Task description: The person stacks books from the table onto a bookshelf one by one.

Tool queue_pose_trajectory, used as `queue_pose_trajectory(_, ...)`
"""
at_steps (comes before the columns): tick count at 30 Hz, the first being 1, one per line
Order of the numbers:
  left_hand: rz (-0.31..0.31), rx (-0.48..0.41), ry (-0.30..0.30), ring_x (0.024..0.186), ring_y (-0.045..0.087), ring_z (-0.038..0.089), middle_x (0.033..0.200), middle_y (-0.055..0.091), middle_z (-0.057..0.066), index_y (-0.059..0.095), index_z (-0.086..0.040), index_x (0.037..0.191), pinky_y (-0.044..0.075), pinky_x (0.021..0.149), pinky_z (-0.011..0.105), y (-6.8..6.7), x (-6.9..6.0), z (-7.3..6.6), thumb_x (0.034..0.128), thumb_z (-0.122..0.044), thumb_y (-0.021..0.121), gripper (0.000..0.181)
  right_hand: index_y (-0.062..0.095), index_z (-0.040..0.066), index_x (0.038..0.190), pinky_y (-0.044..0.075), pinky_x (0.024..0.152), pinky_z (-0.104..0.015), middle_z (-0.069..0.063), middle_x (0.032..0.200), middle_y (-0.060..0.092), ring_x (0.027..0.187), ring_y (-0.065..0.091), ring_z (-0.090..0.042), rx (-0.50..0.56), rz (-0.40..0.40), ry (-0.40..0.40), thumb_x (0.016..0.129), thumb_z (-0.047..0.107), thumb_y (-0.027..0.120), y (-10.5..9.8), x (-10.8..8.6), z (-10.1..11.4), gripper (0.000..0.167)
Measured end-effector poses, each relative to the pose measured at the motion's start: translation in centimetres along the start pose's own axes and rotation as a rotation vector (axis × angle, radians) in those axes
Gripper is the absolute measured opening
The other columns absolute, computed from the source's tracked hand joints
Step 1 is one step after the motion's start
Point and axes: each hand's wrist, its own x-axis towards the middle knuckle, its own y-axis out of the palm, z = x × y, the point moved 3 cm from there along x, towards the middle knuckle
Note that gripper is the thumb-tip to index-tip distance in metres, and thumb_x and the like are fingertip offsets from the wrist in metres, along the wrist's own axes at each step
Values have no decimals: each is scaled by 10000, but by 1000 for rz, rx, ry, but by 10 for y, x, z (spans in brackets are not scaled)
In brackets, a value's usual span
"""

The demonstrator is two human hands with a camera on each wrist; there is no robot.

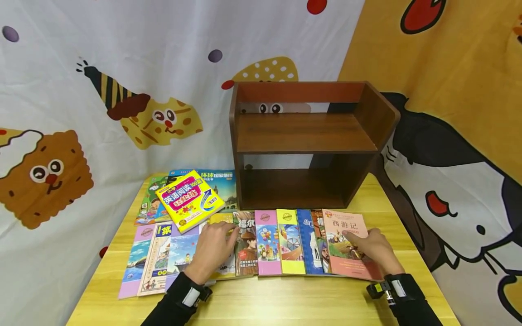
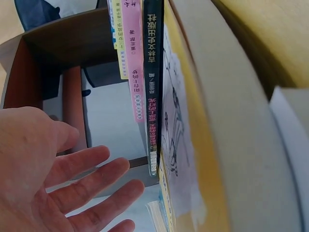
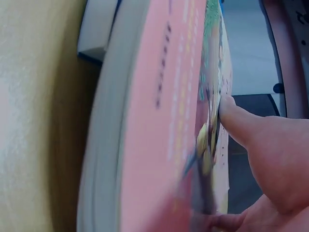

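Several books lie overlapping in a row on the table. At the right end, my right hand (image 1: 374, 249) grips a pink book (image 1: 355, 266), its thumb on the cover and the other fingers partly hidden at the right edge. The right wrist view shows the thumb (image 3: 241, 121) against that book's cover (image 3: 159, 116). Over the row's left part is my left hand (image 1: 214, 249), fingers loosely spread in the left wrist view with nothing held. Beside it are a book with a hatted figure (image 1: 246, 244) and a yellow-edged book (image 1: 224, 270), partly covered by the hand.
A brown two-tier wooden shelf (image 1: 306, 136) stands behind the row. To its left, a bright yellow book (image 1: 189, 201) lies tilted on blue and green books. Three overlapping books, including a purple one (image 1: 136, 262), lie left of my left hand. A printed curtain hangs behind the table.
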Motion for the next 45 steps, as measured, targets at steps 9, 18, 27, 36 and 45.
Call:
queue_pose_trajectory(9, -4, -23, -4, 841, 666, 219, 928, 721, 1, 766, -142, 988, 458, 771, 425, -2, 0, 0, 920, -313, 663, 212, 349, -45, 1311, 484, 530, -357, -196, 1000, 499, 696, 574, -249, 230, -44, -10, 858, 605, 630, 2, 8, -15, 840)
queue_pose_trajectory(18, -7, -88, 10, 850, 669, 204, 959, 717, 0, 747, -128, 1032, 489, 772, 420, -5, 4, 0, 941, -305, 632, 230, 357, -5, 1449, 476, 586, -289, -235, 1180, 507, 894, 560, -304, 359, -98, -46, 944, 549, 532, -1, 4, -5, 769)
queue_pose_trajectory(27, -17, -236, -13, 965, 660, 182, 1095, 690, -9, 655, -144, 1245, 531, 831, 386, -18, 17, -5, 973, -436, 544, 414, 425, 128, 1373, 525, 560, -341, -203, 1088, 595, 772, 620, -299, 313, -214, -299, 977, 539, 455, -32, -18, 47, 572)
queue_pose_trajectory(36, 14, -316, 38, 750, 590, 46, 1058, 642, -123, 378, -314, 1483, 468, 553, 251, -25, 34, -32, 984, -463, 513, 538, 528, 202, 1278, 559, 569, -390, -112, 967, 629, 713, 647, -275, 340, -67, -550, 957, 472, 562, -33, -45, 117, 421)
queue_pose_trajectory(45, 146, -502, 179, 966, 595, 12, 1243, 589, -121, 188, -383, 1535, 523, 784, 270, -10, 42, -69, 1028, -391, 444, 569, 566, 271, 1223, 545, 592, -365, -28, 893, 649, 715, 634, -222, 265, 59, -692, 968, 434, 563, -4, -56, 170, 302)
